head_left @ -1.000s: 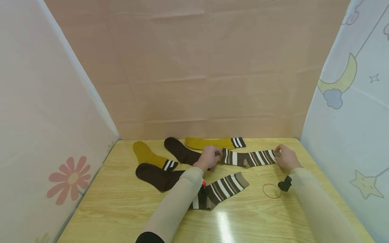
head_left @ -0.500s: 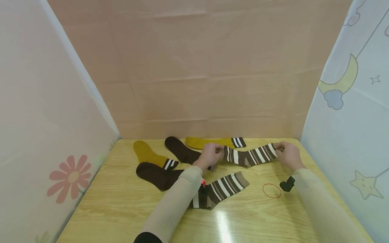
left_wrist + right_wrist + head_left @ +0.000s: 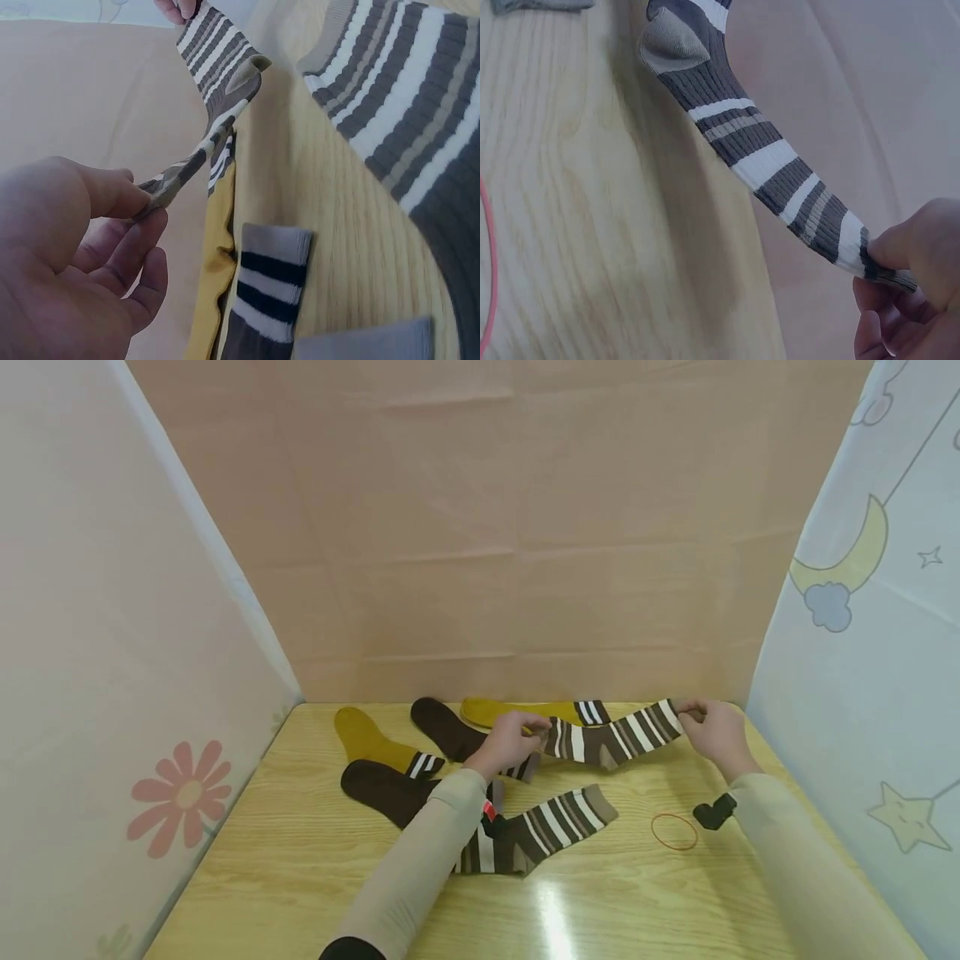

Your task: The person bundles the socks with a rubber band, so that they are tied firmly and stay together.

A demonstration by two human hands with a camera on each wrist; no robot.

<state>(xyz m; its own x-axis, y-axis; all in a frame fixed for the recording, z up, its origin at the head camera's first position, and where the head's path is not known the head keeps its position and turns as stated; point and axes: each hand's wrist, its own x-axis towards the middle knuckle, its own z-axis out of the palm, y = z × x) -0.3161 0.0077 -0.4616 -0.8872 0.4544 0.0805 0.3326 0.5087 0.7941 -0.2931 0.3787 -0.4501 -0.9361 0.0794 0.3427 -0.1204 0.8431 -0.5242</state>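
A brown, white and tan striped sock (image 3: 592,745) hangs between both hands, raised off the tabletop and sagging at its tan heel. My left hand (image 3: 510,743) pinches its toe end between thumb and fingers, as the left wrist view confirms. At the cuff, my right hand (image 3: 717,733) pinches the other end, held higher than the toe. A matching striped sock (image 3: 555,827) lies on the table nearer the front, partly hidden by my left forearm and wrist camera.
Behind the held sock lies a mustard sock (image 3: 517,710). A second mustard sock (image 3: 375,743) is at the left, with a dark brown sock (image 3: 442,727) and another dark brown sock (image 3: 386,789) beside it. A red rubber band (image 3: 674,832) lies at the right on the wooden table (image 3: 262,860).
The right hand has lifted the cuff end of the striped sock, raising it off the table. The left hand keeps its pinch on the toe and has shifted slightly left.
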